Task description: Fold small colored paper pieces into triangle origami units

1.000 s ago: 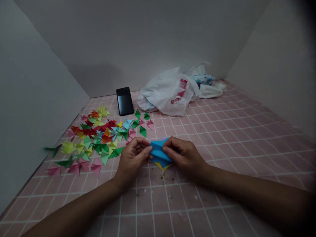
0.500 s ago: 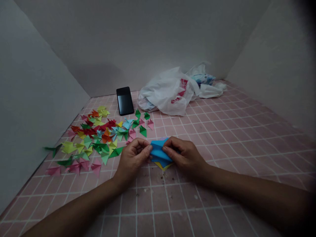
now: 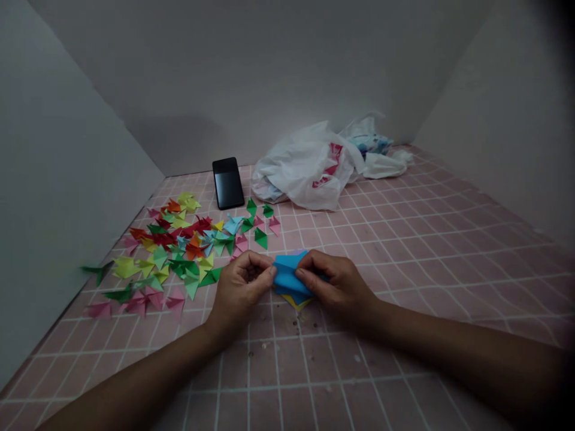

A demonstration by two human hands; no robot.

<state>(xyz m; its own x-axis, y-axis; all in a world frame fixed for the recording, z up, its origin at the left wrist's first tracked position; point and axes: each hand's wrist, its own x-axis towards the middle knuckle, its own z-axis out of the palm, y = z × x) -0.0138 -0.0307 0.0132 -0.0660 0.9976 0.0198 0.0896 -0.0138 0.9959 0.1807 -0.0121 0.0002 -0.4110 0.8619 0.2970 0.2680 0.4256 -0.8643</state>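
Red print (image 3: 331, 163) on white plastic bag (image 3: 302, 170), too blurred to read

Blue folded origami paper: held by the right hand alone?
No, the left hand and right hand both pinch the blue folded origami paper.

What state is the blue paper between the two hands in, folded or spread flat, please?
Folded: the blue paper shows creases and flaps, pinched between the left hand and right hand, with a yellow corner beneath.
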